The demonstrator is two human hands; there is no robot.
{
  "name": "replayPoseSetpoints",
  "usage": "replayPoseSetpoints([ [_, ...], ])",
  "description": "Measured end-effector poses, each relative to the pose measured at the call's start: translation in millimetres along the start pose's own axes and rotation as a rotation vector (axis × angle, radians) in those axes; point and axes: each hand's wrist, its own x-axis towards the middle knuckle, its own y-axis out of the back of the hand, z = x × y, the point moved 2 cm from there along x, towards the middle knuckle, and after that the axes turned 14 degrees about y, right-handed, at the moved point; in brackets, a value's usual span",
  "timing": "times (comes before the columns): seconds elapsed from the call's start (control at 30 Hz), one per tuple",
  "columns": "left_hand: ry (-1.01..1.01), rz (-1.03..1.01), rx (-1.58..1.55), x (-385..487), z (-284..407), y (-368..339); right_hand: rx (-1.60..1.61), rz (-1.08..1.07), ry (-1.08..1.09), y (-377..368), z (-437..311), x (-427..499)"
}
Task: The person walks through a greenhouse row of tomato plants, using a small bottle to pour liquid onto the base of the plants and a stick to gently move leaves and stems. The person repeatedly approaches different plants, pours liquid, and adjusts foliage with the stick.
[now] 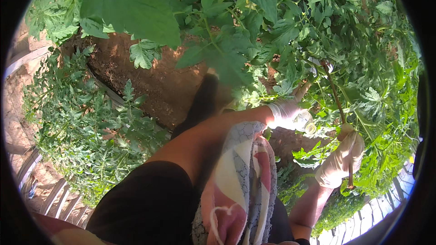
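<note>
My left hand, in a pale translucent glove, reaches into the tomato foliage with one finger stretched forward. It holds a small clear container with a yellowish round end; glare blurs its outline. Further right, my right hand, gloved too, is closed around a thin brown stick. The stick's upper part runs up among the leaves, and its lower end pokes out below my fist. Close to its upper end, something whitish shows through the leaves, too covered to name. Tomato plants surround both hands.
Large tomato leaves hang close before me at the top. Brown soil lies between the rows, with a dark strip along one edge. More plants grow at left. A patterned cloth hangs from my front.
</note>
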Motion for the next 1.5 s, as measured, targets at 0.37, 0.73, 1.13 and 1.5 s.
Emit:
replayPoseSetpoints([
  [0.37,-0.069,0.317,0.264,-40.3,26.6,54.9,0.218,0.441,0.173,74.5,-17.6,-37.3],
  [0.73,-0.225,0.911,-0.12,-93.2,39.4,110.0,0.288,0.426,0.192,85.7,0.4,-47.7],
  [1.13,-0.004,0.578,-1.045,-108.8,-52.9,164.7,0.193,0.271,0.237,52.4,-43.8,-45.6],
  [1.5,0.105,0.6,-0.54,-179.4,-139.5,256.7,0.518,0.296,0.167,6.6,-95.3,-30.6],
])
